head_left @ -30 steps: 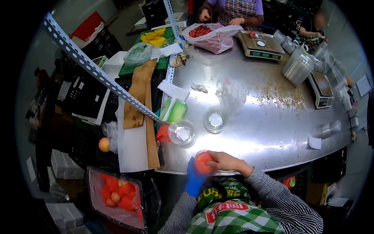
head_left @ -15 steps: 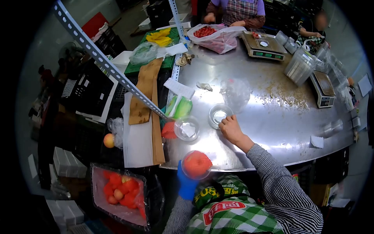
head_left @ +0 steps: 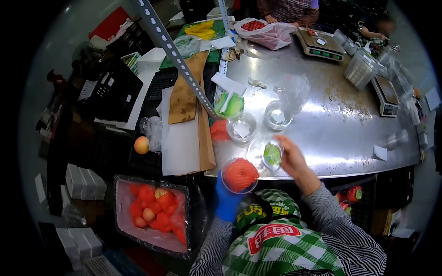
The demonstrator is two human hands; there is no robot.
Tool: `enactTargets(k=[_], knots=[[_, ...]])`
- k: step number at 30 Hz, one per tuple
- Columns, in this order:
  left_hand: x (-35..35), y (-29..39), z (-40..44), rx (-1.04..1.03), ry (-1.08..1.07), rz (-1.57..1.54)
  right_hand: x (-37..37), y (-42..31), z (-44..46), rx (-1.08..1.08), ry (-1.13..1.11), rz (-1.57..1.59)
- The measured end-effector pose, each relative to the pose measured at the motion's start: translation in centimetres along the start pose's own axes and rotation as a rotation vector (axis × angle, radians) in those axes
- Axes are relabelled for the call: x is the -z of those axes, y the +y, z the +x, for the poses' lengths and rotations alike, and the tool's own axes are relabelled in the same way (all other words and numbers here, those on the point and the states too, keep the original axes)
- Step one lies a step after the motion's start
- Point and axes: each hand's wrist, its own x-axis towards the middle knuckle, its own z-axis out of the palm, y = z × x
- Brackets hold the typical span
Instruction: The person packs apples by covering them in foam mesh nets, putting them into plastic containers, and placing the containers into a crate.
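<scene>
Head view: cupping a clear container (head_left: 249, 189) from its left in the gloved left hand (head_left: 226, 198), with fingers curled and partly hidden. Holding a red-netted fruit (head_left: 240, 175) inside, just beyond that hand. Pinching a clear lid (head_left: 272, 154) nearby in the bare right hand (head_left: 293, 161), nearly closed. Bending the right arm (head_left: 338, 221) inward.

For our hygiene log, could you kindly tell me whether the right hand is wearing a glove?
No, the right hand is bare, while the left hand wears a blue glove.
</scene>
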Motion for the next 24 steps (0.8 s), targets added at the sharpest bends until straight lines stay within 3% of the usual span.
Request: enactTargets(k=[1,3,4,5,7,9,13,15,18,21,22,23,24], knots=[[-0.6,0.7,-0.1,0.041,-0.004,-0.085,-0.2,1.5,-0.7,-0.153,-0.011,-0.013],[-2.9,2.1,-1.6,0.143,0.002,-0.260,-0.3,3.9,-2.0,-0.192,-0.100,-0.009],[-3.4,2.4,-2.2,0.095,-0.059,-0.105,-1.2,5.2,-2.6,-0.078,-0.046,-0.253],[-3.4,2.4,-2.5,0.154,-0.050,-0.173,-2.3,6.7,-3.4,0.031,0.014,-0.493],[-3.6,2.4,-2.7,0.286,-0.036,-0.300,-2.6,9.1,-3.9,0.452,0.110,-0.909],[-3.5,2.0,-3.0,0.337,-0.028,-0.317,-3.0,8.1,-4.7,0.228,0.094,-0.566],[-2.1,0.6,-3.0,0.267,-0.072,-0.074,-2.1,8.8,-6.3,0.393,0.116,-0.709],[-2.3,0.2,-3.5,0.193,-0.128,0.079,-2.1,8.0,-8.4,0.371,0.125,-0.820],[-3.2,-0.1,-4.2,0.289,-0.157,0.089,-3.1,6.6,-12.5,0.402,0.138,-1.109],[-3.4,-1.4,-5.0,0.307,-0.206,0.156,-2.7,7.6,-14.6,0.648,0.302,-1.256],[-5.6,-0.4,-5.8,0.429,-0.235,-0.011,-2.4,8.0,-15.1,0.733,0.359,-1.282],[-5.8,-1.0,-6.2,0.309,-0.251,0.311,-2.1,8.6,-15.7,0.797,0.402,-1.319],[-6.2,-1.4,-6.5,0.313,-0.294,0.298,-2.1,9.0,-16.4,0.827,0.458,-1.333]])
